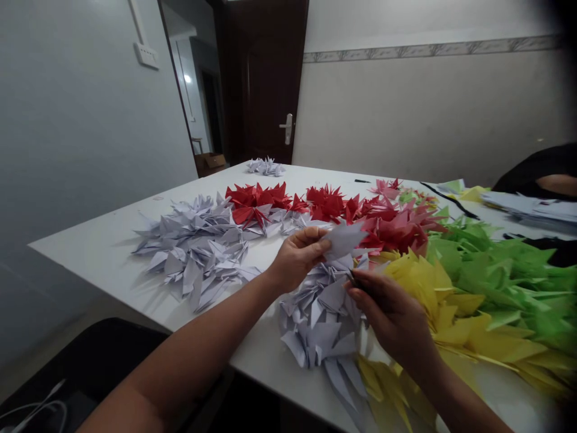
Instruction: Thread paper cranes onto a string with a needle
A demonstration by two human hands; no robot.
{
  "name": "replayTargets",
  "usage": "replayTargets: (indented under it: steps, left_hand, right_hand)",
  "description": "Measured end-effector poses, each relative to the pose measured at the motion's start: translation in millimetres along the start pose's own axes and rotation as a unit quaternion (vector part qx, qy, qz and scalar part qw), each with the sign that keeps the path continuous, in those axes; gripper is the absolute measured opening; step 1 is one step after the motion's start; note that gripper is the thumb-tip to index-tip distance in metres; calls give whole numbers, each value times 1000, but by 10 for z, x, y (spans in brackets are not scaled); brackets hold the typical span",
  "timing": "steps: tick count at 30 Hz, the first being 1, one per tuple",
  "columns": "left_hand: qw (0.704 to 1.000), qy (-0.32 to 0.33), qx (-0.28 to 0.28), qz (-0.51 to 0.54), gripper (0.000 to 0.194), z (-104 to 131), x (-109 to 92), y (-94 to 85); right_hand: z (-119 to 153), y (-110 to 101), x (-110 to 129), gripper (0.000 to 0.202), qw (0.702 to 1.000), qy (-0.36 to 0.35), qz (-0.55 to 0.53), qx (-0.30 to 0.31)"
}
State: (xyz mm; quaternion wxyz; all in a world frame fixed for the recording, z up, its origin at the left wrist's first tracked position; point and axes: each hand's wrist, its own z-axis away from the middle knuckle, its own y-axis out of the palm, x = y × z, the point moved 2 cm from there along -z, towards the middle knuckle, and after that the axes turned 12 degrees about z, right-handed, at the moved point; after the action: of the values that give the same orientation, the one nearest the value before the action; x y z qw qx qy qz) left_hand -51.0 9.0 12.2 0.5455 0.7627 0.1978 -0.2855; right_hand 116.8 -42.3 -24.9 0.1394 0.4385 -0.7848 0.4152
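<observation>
My left hand (304,255) pinches a piece of folded white paper (343,240) between thumb and fingers, raised over the table. Close by on the right, my right hand (387,307) is closed, its thumb and fingertips on a white paper point at the lower edge of that piece; the exact grip is partly hidden. Beneath both hands lies a pile of white folded papers (320,319). Yellow folded papers (451,307) spread beside and under my right forearm.
Red folded papers (259,201), pink ones (401,225) and green ones (509,270) lie on the white table (103,246). More white ones (193,240) sit left. A person's dark sleeve (541,168) shows at right, near stacked paper (532,207). A black chair (103,361) stands lower left.
</observation>
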Motion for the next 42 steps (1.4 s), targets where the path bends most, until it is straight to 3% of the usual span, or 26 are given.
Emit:
replayTargets:
  steps: [5,11,23,26,30,33,37,40,42]
  left_hand:
    - [998,-50,-9,41,51,47,-13,61]
    - [993,-107,42,30,38,87,82,75]
    - [990,-122,64,29,35,89,91,76]
    - [994,-100,53,5,38,60,45,57]
    - [990,6,8,-137,38,-33,-69,-56]
    - [955,72,11,-286,41,-96,-121,-167]
    - [873,139,16,-468,43,-163,-196,-300]
    - [796,248,-62,-548,27,-233,-353,-425]
    - [724,262,-138,-623,22,-297,-453,-546]
  right_hand:
    - [-20,2,51,23,999,-24,22,2]
    - [-23,5,29,25,1000,-14,25,-8]
    - [-53,-47,87,18,998,-19,64,-20]
    - [-41,-34,64,20,997,-22,62,-26]
    - [-13,-12,-15,24,999,-8,41,-23]
    - [-4,-10,-48,25,999,-8,41,-22]
    - [-6,-21,-31,24,998,-15,53,-28]
    - [-13,-25,-10,24,998,-16,58,-32]
    - [-17,-25,1,24,998,-19,59,-30]
